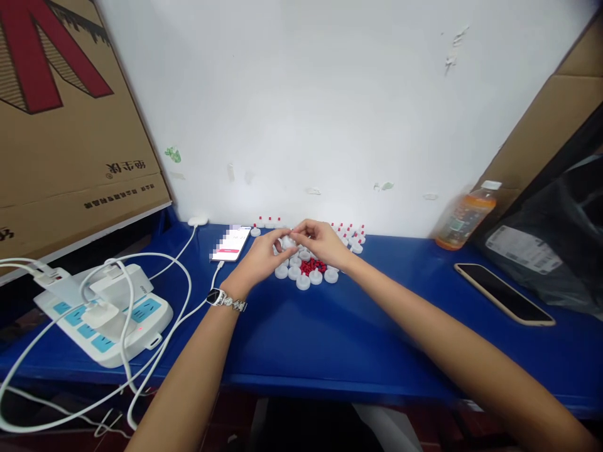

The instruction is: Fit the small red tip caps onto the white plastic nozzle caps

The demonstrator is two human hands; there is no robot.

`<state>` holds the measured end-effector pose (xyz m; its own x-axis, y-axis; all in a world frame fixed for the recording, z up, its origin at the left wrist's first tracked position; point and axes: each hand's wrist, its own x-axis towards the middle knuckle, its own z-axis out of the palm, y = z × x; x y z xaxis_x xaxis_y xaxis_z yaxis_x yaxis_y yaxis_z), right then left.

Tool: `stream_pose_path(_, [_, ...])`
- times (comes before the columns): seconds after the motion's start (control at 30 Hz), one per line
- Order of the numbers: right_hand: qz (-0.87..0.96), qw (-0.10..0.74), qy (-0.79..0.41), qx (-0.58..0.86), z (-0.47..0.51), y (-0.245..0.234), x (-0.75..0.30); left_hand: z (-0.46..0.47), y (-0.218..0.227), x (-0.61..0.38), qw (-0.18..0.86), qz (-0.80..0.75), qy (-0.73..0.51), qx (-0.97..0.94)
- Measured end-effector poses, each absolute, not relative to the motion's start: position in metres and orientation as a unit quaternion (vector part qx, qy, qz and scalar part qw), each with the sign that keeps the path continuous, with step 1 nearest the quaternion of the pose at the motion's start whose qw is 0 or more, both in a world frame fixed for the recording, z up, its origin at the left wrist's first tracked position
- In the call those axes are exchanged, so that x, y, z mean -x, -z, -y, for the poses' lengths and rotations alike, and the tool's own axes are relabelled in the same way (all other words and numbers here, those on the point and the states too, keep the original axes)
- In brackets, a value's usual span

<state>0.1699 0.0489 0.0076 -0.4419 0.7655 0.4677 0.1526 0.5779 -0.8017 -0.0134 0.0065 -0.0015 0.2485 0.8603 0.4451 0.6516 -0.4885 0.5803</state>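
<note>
Honestly, with the left hand (pixel 264 254) pinching a white cap (pixel 287 242) just beyond the red bits (pixel 309 267) and the right hand's (pixel 327 242) fingertips closed at its top (can't tell on what), I'd keep it steady and go gently.

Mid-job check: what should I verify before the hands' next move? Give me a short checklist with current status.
1. Left hand has its grip on a white plastic cap: ok.
2. Right hand has fingertips at that cap: ok.
3. Red tip fitted on that cap: cannot tell, fingers cover it.
4. Loose red tips uncovered: ok, piled among other white caps.
5. White charging cable well clear of the left wrist: not ok, it runs close beside the watch.
6. Orange drink bottle closed and apart from both hands: ok.
</note>
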Motion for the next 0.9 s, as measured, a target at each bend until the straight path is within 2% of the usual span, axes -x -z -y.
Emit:
stream_pose_path(0.2, [0.796, 0.427, -0.221, 0.367, -0.112, -0.017, -0.133, -0.019, 0.010, 0.040, 0.081, -0.596, -0.371, -0.707])
stream_pose_path(0.4, [0.851, 0.243, -0.094, 0.455, -0.164, -0.003, -0.110, -0.017, 0.014, 0.044, 0.144, -0.653, -0.210, -0.713])
stream_pose_path(0.6, [0.864, 0.153, -0.089, 0.471, -0.176, -0.003, -0.111, -0.014, 0.015, 0.038, 0.139, -0.666, -0.156, -0.716])
stream_pose_path(0.7, [0.853, 0.140, -0.082, 0.496, -0.182, -0.007, -0.111, -0.016, 0.017, 0.038, 0.126, -0.670, -0.141, -0.718])
stream_pose_path(0.9, [0.787, 0.171, -0.049, 0.591, -0.190, -0.002, -0.090, -0.017, 0.019, 0.036, 0.114, -0.678, -0.140, -0.712])
